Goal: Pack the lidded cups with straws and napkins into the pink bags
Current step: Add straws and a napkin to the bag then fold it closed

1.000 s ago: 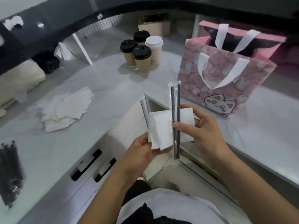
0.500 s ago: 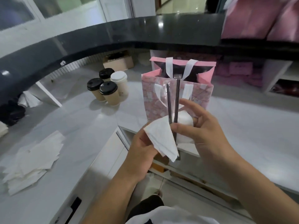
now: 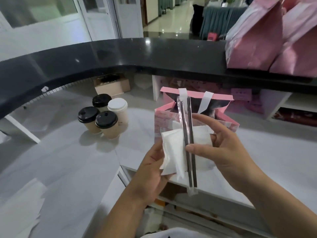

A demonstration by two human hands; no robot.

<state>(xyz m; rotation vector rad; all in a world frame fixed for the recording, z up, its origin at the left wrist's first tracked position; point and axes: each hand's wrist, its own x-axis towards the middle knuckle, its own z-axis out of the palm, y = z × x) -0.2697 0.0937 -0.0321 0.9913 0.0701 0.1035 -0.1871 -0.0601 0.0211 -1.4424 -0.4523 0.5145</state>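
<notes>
- The pale grey worktop (image 3: 72,162) curves round under a raised black ledge (image 3: 120,54); its left and lower parts run out of view.
- Plain pink bags (image 3: 257,36) stand on the ledge at top right, cut off by the edge of the view.
- One pink bag (image 3: 158,121) with white handles stands open on the worktop, straight behind the hands; its front is largely hidden by them, and its dark inside cannot be made out.
- Four lidded cups (image 3: 106,120) stand huddled together left of that bag, three with black lids and one white; the rear black-lidded cup is mostly hidden.
- A blurred white heap at lower left is probably loose napkins (image 3: 22,203).
- The right hand (image 3: 226,152) pinches two wrapped dark straws (image 3: 187,134) upright against a white napkin (image 3: 173,152), thumb in front; the fingers behind are partly hidden.
- The left hand (image 3: 151,169) grips the napkin's left edge, its fingers curled behind and mostly unseen.
- The straws and napkin are held just in front of the open bag, not inside it.
</notes>
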